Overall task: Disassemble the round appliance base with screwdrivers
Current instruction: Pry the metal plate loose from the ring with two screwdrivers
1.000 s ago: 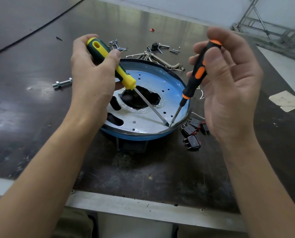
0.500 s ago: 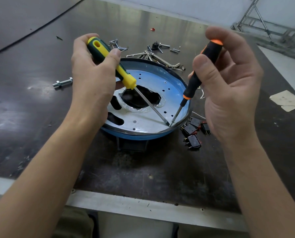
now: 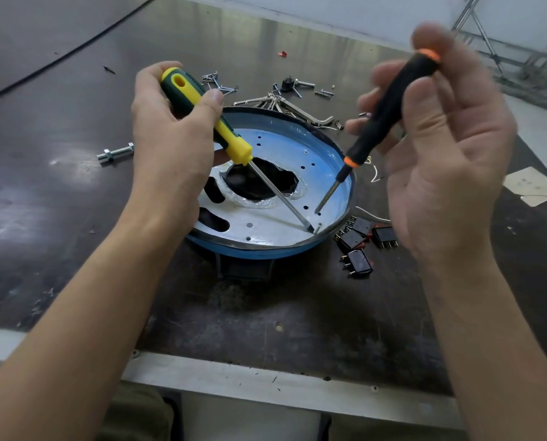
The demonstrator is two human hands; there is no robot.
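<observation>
A round appliance base with a blue rim and a silver plate lies on the dark table in the middle of the view. My left hand grips a yellow-and-green screwdriver; its tip rests at a small screw near the plate's front right edge. My right hand holds a black-and-orange screwdriver between fingers and thumb. That tool's tip hangs just above the plate, a little behind the screw. The right hand looks blurred.
Three black switches lie right of the base. Hex keys, loose screws and small parts lie behind it. A bolt with a nut lies at the left. A paper scrap sits far right. The table's front edge is near.
The black-and-orange screwdriver's tip has lifted away from the screw and moved back, and my right hand has shifted its hold on the handle. The left hand and its tool stay put.
</observation>
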